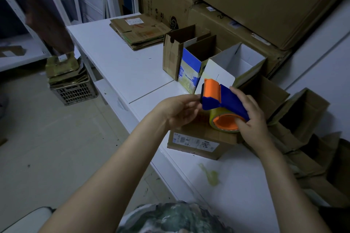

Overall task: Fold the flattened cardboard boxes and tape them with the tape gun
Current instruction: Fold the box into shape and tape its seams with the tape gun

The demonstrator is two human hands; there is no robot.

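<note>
**Right hand (pixel 251 117) grips the tape gun above a closed box**

Right fingers and thumb are wrapped round the blue handle of the tape gun (pixel 221 100), which I hold tilted, orange head up and away from me. The yellowish tape roll (pixel 225 121) on its orange core hangs at the low end, just above the box top.

My left hand (pixel 180 108) is at the gun's head, fingers curled in toward the blue side plate. The tips are hidden from me, so I cannot tell whether they pinch anything or only touch.

Directly under both hands sits a closed brown box (pixel 195 143) with a white label on its near side, resting on the white table (pixel 123 66).

Beyond it, three boxes stand open-topped in a row, touching: a brown one (pixel 174 51), a blue-and-white one (pixel 191 66) and a white-lined one (pixel 236 64). More open brown boxes (pixel 301 113) crowd the right.

A stack of flattened boxes (pixel 142 32) lies at the table's far end, well apart from my hands.

A crumpled tape scrap (pixel 210 174) lies on the table near me. On the floor to the left, a plastic crate (pixel 73 91) carries more flattened cardboard. Large cartons (pixel 246 5) are stacked behind the table.
</note>
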